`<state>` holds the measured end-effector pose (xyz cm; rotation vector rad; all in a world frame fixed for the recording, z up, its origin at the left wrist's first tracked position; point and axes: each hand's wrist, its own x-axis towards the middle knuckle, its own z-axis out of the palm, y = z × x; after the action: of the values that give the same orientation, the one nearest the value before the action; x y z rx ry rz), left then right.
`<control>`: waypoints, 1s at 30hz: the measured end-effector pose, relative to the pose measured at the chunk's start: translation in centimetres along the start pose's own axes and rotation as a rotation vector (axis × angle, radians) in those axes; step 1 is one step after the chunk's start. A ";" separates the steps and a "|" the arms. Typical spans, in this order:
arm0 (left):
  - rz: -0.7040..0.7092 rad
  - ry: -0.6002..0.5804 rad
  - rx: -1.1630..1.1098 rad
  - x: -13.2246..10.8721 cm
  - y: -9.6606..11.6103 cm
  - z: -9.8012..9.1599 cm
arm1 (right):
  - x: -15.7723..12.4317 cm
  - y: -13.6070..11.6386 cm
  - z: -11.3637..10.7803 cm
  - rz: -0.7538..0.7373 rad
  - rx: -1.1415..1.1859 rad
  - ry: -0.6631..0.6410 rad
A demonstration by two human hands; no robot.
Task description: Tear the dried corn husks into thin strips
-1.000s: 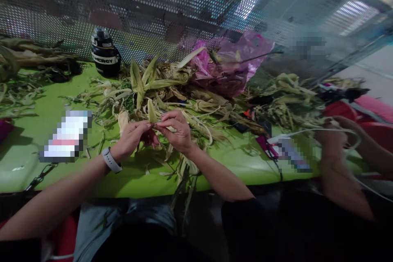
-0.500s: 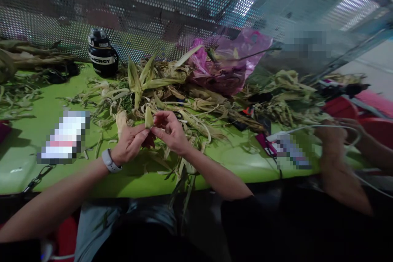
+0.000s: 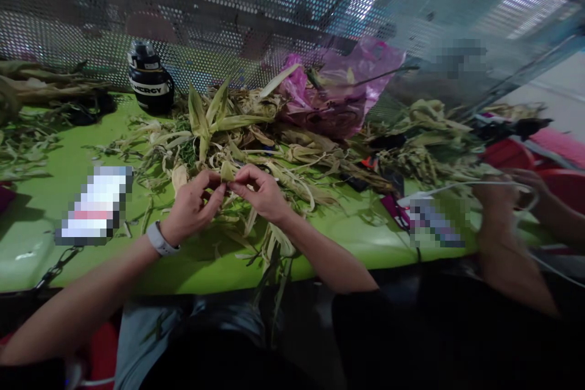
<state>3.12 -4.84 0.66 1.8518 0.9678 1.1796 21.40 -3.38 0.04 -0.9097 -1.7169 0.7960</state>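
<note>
My left hand (image 3: 194, 204), with a pale watch at its wrist, pinches a small yellow-green piece of corn husk (image 3: 226, 172) from the left. From the other side, the thumb and fingers of my right hand (image 3: 262, 192) close on the same piece. My fingertips nearly meet below it and hide its lower end. Just behind my hands lies a pile of dry corn husks and shreds (image 3: 256, 125). A larger husk with splayed, pointed leaves (image 3: 205, 119) stands up out of that pile.
A black bottle (image 3: 152, 82) and a pink plastic bag (image 3: 342, 94) stand behind, against a perforated metal panel (image 3: 256, 18). On the green table (image 3: 192, 274) a blurred-out phone (image 3: 95, 204) lies left. At right are a co-worker's hands (image 3: 498, 201) and a white cable.
My fingers have shifted around the husk piece, and less of it shows above them. The dark red thing seen under my hands before is now out of sight.
</note>
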 end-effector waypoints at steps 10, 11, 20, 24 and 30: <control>-0.195 -0.133 -0.389 0.6 -0.5 -0.3 | 0.8 -0.7 -1.7 0.287 0.139 -0.170; -0.214 -0.133 -0.413 0.7 -0.6 -0.3 | 0.8 -0.7 -1.7 0.284 0.128 -0.180; -0.384 -0.120 -0.630 1.2 -0.9 -0.4 | 0.1 -0.3 -1.0 -0.194 -0.295 -0.014; -0.393 -0.106 -0.724 1.1 -0.8 0.0 | -0.1 0.7 -1.0 -0.407 -0.525 0.028; -0.523 -0.039 -0.888 1.0 -0.9 0.4 | -0.4 1.9 -1.2 -0.570 -0.673 0.102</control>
<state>3.64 -3.67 0.16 0.8470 0.6696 0.9950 23.03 -2.62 -1.39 -0.7952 -2.0414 -0.2208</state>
